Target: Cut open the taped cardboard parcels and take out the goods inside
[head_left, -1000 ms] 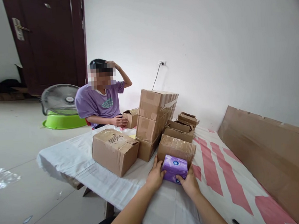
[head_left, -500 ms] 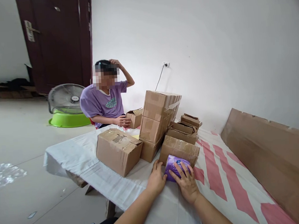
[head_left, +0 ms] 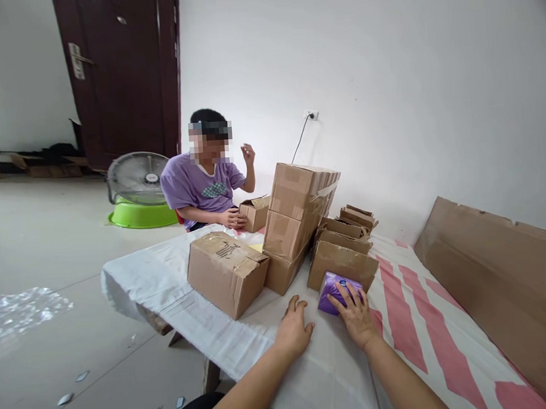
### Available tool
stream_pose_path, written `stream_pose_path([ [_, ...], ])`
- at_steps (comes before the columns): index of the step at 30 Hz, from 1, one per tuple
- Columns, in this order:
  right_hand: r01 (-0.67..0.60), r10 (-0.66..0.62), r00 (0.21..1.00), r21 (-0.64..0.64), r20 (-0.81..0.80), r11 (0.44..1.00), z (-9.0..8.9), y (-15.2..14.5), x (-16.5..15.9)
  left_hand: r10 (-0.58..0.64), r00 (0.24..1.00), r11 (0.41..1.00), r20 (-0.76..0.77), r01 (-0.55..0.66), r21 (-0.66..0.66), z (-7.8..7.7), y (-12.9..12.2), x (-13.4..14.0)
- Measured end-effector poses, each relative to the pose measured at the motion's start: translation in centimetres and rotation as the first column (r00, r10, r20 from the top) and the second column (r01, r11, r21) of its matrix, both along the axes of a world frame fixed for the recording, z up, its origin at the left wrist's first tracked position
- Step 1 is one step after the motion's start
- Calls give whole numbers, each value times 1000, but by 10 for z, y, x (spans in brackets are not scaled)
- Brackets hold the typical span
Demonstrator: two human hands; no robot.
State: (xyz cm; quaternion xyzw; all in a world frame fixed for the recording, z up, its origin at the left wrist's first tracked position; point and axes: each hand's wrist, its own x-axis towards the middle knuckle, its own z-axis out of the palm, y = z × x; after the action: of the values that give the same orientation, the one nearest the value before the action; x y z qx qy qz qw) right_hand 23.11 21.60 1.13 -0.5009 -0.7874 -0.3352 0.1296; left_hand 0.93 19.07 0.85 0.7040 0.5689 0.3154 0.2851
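Left hand (head_left: 295,329): just left of the purple plastic-wrapped packet (head_left: 326,295), apart from it, having touched its side half a second ago; fingers apart, loosely curled.
Right hand (head_left: 358,319): laid over the packet as before, fingers spread across its face.
Packet: at the near side of a brown cardboard carton (head_left: 341,265); whether partly inside, cannot tell.
Taped carton (head_left: 226,275), black-marked: left of the packet.
Co-worker's raised hand (head_left: 248,153): beyond the packet, leftward, now off the head.

The purple rectangular plastic pack (head_left: 328,289) looks glossy, while the black-marked brown cardboard box (head_left: 217,283) and creased red-and-white cloth (head_left: 332,377) look matt.
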Motion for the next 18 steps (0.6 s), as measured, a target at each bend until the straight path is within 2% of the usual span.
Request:
stream_pose_path([
  [4,5,-12,995,-72,-99,997,3,-11,-11,-14,1000,999,-14,14,-30,7,-4,0],
  [6,-24,12,993,-102,-120,994,11,-17,-14,-19,1000,1000,-16,19,-22,8,-7,2],
  [8,-52,40,994,-122,-99,991,28,-18,-13,-29,999,1000,-22,29,0,7,-12,6],
  [10,-45,38,998,-136,-49,990,56,-9,-11,-54,998,998,-28,55,19,6,-18,11],
  [12,2,-4,1000,-141,-14,990,90,13,-6,-95,995,995,-27,96,34,4,-23,16],
  [15,115,-120,992,-136,-29,984,136,63,2,-161,987,985,-20,162,65,1,-27,21],
  [18,269,-284,957,-193,-54,944,159,119,9,-188,982,980,-13,189,67,-4,-23,21],
])
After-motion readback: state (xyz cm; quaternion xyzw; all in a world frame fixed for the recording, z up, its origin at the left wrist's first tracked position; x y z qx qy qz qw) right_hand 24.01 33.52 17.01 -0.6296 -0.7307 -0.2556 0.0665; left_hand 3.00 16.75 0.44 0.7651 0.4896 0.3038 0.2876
